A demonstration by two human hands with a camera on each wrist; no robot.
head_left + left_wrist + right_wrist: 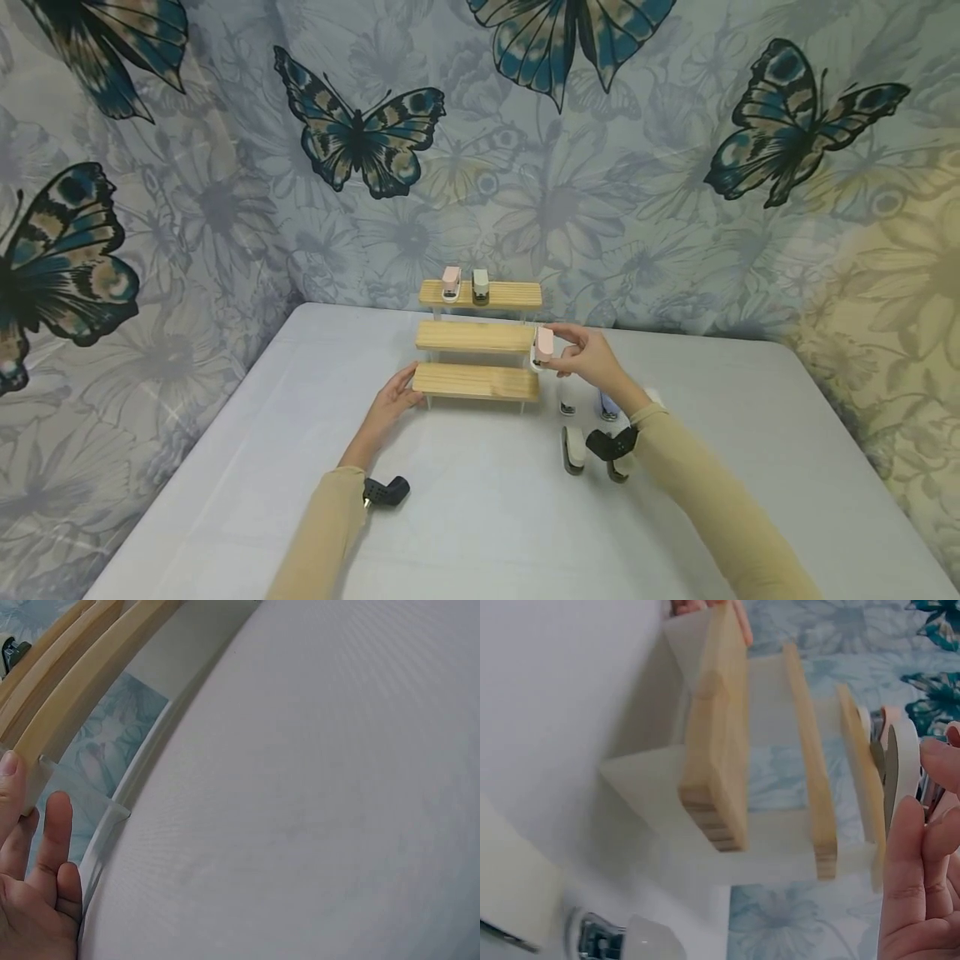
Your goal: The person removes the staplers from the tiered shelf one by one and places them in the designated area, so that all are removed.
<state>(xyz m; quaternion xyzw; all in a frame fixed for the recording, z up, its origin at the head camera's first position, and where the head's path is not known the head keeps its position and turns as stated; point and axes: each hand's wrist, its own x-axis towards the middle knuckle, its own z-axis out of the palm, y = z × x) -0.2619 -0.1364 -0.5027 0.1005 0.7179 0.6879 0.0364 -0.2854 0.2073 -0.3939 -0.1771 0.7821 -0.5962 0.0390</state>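
Observation:
A three-tier wooden shelf stand with clear supports stands toward the back of the table. My left hand holds the left end of its lowest board, thumb and fingers on either side of the wood. At the right end of the middle board, my right hand pinches a small pink-and-white stapler between thumb and fingers. In the right wrist view the stapler's pale base shows beside the boards. On the top board sit a pink stapler and a pale green stapler.
Right of the stand, several more staplers stand on the white table: a white one, a blue one, a cream one and another partly behind the right wrist. A butterfly-patterned wall covering rises behind the table.

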